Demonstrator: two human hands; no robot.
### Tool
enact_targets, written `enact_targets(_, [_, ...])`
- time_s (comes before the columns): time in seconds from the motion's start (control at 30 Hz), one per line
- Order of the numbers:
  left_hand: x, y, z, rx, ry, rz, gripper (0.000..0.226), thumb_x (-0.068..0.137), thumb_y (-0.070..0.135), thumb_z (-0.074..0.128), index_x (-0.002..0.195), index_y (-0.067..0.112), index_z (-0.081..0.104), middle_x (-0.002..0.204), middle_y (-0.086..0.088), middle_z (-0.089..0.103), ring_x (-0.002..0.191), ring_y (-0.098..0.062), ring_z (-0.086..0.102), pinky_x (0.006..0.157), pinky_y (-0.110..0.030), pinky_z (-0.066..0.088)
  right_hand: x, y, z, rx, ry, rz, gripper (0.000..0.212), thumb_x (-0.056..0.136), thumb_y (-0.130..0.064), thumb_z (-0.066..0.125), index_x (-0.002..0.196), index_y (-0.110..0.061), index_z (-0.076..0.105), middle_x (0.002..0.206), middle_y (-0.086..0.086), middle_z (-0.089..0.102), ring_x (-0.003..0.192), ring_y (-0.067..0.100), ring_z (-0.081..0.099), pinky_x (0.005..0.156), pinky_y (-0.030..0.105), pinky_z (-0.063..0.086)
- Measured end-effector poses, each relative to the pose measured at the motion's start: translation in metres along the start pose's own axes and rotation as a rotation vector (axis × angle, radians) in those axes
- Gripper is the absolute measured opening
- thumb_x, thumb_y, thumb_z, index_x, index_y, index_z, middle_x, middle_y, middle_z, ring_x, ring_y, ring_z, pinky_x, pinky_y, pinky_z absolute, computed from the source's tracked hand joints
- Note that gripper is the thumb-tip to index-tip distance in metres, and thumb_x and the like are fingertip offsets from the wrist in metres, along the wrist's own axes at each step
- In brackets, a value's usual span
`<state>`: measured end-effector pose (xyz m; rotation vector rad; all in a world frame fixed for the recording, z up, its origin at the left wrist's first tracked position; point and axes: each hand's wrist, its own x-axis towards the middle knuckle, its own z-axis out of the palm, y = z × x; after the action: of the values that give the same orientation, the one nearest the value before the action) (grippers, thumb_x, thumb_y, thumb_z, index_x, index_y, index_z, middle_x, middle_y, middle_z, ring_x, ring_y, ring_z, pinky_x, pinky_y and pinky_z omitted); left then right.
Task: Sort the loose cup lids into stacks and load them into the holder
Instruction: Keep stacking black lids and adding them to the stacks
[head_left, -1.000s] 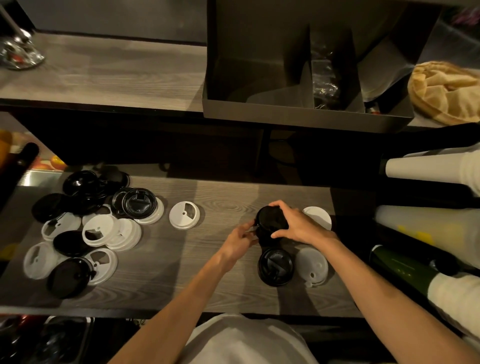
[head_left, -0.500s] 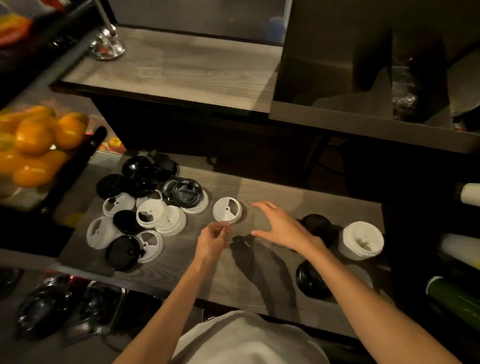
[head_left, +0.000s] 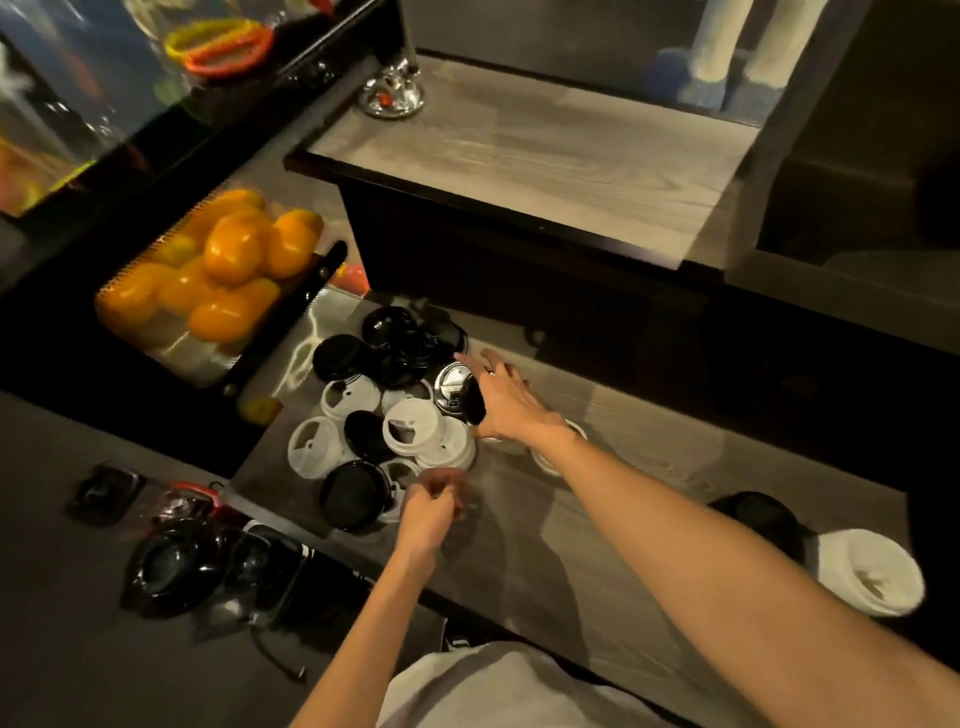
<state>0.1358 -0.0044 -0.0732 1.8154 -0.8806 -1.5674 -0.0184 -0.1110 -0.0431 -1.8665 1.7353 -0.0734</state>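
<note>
Over the grey wooden surface (head_left: 649, 467) the right hand (head_left: 506, 402) reaches with fingers spread onto a black lid (head_left: 457, 389) in the loose pile of lids (head_left: 384, 410), while the left hand (head_left: 431, 512) hovers beside a white lid (fingers loosely curled, blurred, holding nothing I can make out), a stacked white pile (head_left: 872, 571) standing well apart to the right.

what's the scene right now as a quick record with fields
surface: grey wood counter
loose pile: black and white lids mixed at the counter's left end
sorted: black stack and white stack at the right
right hand: reaching over the pile, fingers extended, over a black lid
left hand: fingers curled at the pile's near edge; grasp unclear
beside: oranges in a tray to the left
holder: not clearly in view
</note>
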Motion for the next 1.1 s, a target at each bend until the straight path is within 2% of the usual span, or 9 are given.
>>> enact_targets(0.13, [0.005, 0.005, -0.01, -0.051, -0.014, -0.044, 0.019, 0.103, 0.005, 0.053, 0.1, 0.012, 0.07, 0.089, -0.009, 0.072, 0.076, -0.021, 0.065, 0.071, -0.036, 0.054, 0.022, -0.005, 0.002, -0.219, -0.106, -0.05, 0.116, 0.077, -0.028, 0.088, 0.164, -0.039, 0.012, 0.172, -0.001, -0.001, 0.151, 0.041, 0.021, 0.116, 0.067, 0.031])
enact_targets(0.33, [0.014, 0.011, -0.021, -0.099, -0.033, -0.067, 0.018, 0.101, 0.002, 0.053, 0.101, 0.009, 0.07, 0.09, -0.015, 0.074, 0.078, -0.029, 0.066, 0.078, -0.047, 0.055, 0.039, -0.003, 0.004, -0.159, -0.052, -0.031, 0.094, 0.075, -0.031, 0.089, 0.153, -0.034, 0.037, 0.158, 0.004, 0.034, 0.136, 0.037, 0.042, 0.109, 0.056, 0.042])
enact_targets(0.47, [0.014, 0.021, -0.025, -0.101, -0.05, -0.047, 0.018, 0.103, 0.004, 0.051, 0.109, 0.006, 0.068, 0.098, -0.015, 0.073, 0.074, -0.021, 0.068, 0.064, -0.029, 0.057, 0.029, 0.001, -0.011, -0.072, 0.048, 0.009, 0.091, 0.074, -0.026, 0.089, 0.152, -0.033, 0.041, 0.152, 0.006, 0.04, 0.132, 0.036, 0.043, 0.112, 0.053, 0.041])
enact_targets(0.57, [0.012, 0.036, -0.025, -0.189, -0.076, -0.006, 0.019, 0.106, 0.01, 0.048, 0.116, 0.008, 0.064, 0.108, -0.015, 0.072, 0.081, -0.022, 0.071, 0.056, -0.022, 0.057, 0.004, -0.002, -0.029, 0.126, 0.187, -0.002, 0.09, 0.074, -0.028, 0.09, 0.151, -0.031, 0.042, 0.147, 0.001, 0.043, 0.136, 0.027, 0.044, 0.115, 0.04, 0.033])
enact_targets(0.63, [0.007, 0.052, -0.022, -0.328, -0.131, -0.023, 0.027, 0.106, 0.028, 0.052, 0.124, 0.011, 0.062, 0.113, -0.016, 0.072, 0.091, -0.027, 0.074, 0.068, -0.035, 0.063, -0.025, -0.006, -0.036, 0.26, 0.207, -0.067, 0.087, 0.075, -0.031, 0.09, 0.149, -0.034, 0.045, 0.147, -0.005, 0.044, 0.135, 0.016, 0.045, 0.111, 0.028, 0.034])
enact_targets(0.7, [0.005, 0.067, -0.016, -0.472, -0.263, -0.083, 0.051, 0.099, 0.053, 0.051, 0.13, 0.015, 0.062, 0.111, -0.013, 0.074, 0.096, -0.027, 0.074, 0.083, -0.049, 0.062, -0.056, -0.01, -0.038, 0.326, 0.204, -0.159, 0.085, 0.074, -0.04, 0.091, 0.147, -0.04, 0.046, 0.145, -0.013, 0.048, 0.134, 0.005, 0.045, 0.11, 0.018, 0.033])
enact_targets(0.77, [-0.003, 0.081, -0.009, -0.537, -0.398, -0.152, 0.062, 0.098, 0.065, 0.039, 0.131, 0.019, 0.064, 0.114, -0.009, 0.075, 0.101, -0.024, 0.074, 0.092, -0.052, 0.058, -0.082, -0.014, -0.037, 0.339, 0.195, -0.198, 0.086, 0.073, -0.045, 0.091, 0.146, -0.04, 0.047, 0.142, -0.017, 0.051, 0.133, -0.003, 0.045, 0.11, 0.011, 0.031])
enact_targets(0.9, [-0.015, 0.086, 0.007, -0.588, -0.566, -0.202, 0.063, 0.101, 0.063, 0.032, 0.13, 0.019, 0.066, 0.128, -0.011, 0.071, 0.12, -0.026, 0.067, 0.106, -0.05, 0.048, -0.12, -0.013, -0.038, 0.443, 0.288, -0.149, 0.09, 0.068, -0.047, 0.094, 0.146, -0.036, 0.051, 0.14, -0.02, 0.054, 0.132, -0.005, 0.048, 0.111, 0.01, 0.034])
enact_targets(1.1, [-0.028, 0.076, 0.033, -0.636, -0.715, -0.224, 0.057, 0.106, 0.053, 0.029, 0.125, 0.018, 0.07, 0.13, -0.014, 0.069, 0.117, -0.027, 0.068, 0.091, -0.05, 0.055, -0.166, 0.006, -0.057, 0.569, 0.374, -0.014, 0.084, 0.07, -0.042, 0.093, 0.141, -0.047, 0.049, 0.139, -0.026, 0.054, 0.131, -0.007, 0.048, 0.105, 0.019, 0.039])
